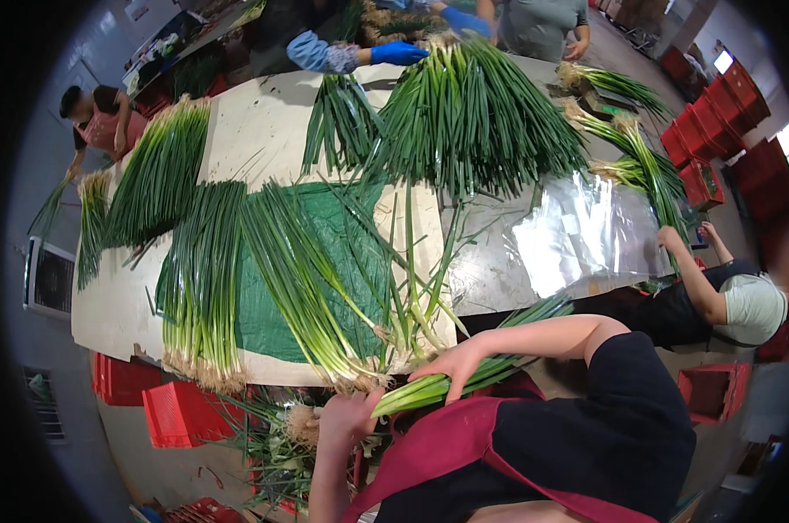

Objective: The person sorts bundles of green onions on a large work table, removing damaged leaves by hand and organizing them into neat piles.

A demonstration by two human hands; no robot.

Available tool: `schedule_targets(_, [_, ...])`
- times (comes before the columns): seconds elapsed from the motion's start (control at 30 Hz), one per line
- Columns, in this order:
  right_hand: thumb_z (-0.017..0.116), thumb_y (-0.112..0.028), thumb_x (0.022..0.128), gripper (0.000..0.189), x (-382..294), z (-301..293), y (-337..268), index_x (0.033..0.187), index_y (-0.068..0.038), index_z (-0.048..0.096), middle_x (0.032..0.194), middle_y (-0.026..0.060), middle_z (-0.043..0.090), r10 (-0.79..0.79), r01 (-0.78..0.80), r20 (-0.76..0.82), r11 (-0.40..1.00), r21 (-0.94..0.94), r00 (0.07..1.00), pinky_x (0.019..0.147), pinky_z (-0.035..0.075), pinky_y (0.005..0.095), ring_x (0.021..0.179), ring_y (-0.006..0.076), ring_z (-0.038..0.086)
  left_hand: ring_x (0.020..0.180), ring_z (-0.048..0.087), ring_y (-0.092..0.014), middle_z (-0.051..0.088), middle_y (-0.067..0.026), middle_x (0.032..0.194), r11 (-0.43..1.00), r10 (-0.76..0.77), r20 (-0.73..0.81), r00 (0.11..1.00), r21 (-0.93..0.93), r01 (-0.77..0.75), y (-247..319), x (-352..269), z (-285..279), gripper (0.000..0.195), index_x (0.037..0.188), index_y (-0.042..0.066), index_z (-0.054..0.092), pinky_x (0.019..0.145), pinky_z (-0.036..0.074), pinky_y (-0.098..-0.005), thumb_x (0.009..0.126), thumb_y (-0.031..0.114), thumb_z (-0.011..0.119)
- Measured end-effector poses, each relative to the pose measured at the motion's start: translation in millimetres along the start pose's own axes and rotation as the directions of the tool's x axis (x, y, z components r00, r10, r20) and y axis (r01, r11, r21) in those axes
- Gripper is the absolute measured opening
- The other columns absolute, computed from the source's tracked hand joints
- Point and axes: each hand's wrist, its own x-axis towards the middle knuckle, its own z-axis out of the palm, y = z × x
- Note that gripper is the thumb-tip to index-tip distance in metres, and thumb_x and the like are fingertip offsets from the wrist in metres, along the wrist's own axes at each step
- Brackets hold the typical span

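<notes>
A bunch of green onions lies across the front of my body, its leaves running up to the right. My left hand grips it near the root end, and pale roots stick out to the left of that hand. Further along, my right hand is spread over the stalks. Just beyond my hands, on a green woven sheet, lies a loose bunch of green onions with its roots toward me. A few scattered stalks lie beside it. A larger row of green onions rests to the left.
A co-worker's blue gloves touch a big green onion pile across the table. Clear plastic film lies at right, near another person. Red crates and leafy scraps are below the table edge.
</notes>
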Motion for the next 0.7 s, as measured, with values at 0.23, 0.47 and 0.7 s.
schedule_targets(0.23, [0.073,-0.027,0.061,0.076,-12,-12,10,0.123,0.000,0.038,0.111,0.0199,0.051,0.111,-0.089,-0.125,0.981,0.170,0.986,0.087,0.038,0.0334,0.102,0.0278,0.050,0.068,0.061,-0.023,0.061,-0.0079,0.074,0.999,-0.012,-0.008,1.000,-0.051,0.012,-22,51,-13,0.040,0.099,0.014,0.057,0.062,0.048,-0.0368,0.061,0.015,0.066])
schedule_targets(0.47, [0.068,-0.021,0.057,0.067,-33,-13,23,0.116,0.001,0.044,0.098,0.0161,0.057,0.319,-0.117,-0.521,0.916,0.383,0.792,0.081,0.043,0.0315,0.091,0.0236,0.054,0.116,0.037,-0.032,0.040,-0.0161,0.123,0.969,-0.229,-0.519,0.824,-0.045,0.241,-17,54,-13,0.055,0.116,0.009,0.047,0.096,0.024,-0.0497,0.066,0.019,0.068])
schedule_targets(0.7, [0.067,-0.016,0.057,0.069,-80,-78,20,0.118,0.003,0.043,0.095,0.0156,0.056,0.527,-0.057,-0.767,0.835,0.547,0.366,0.080,0.045,0.0300,0.088,0.0208,0.055,0.116,0.035,-0.036,0.033,-0.0180,0.129,0.910,-0.415,-0.419,0.808,-0.182,0.374,-17,10,38,0.059,0.120,0.010,0.042,0.095,0.028,-0.0450,0.067,0.016,0.069])
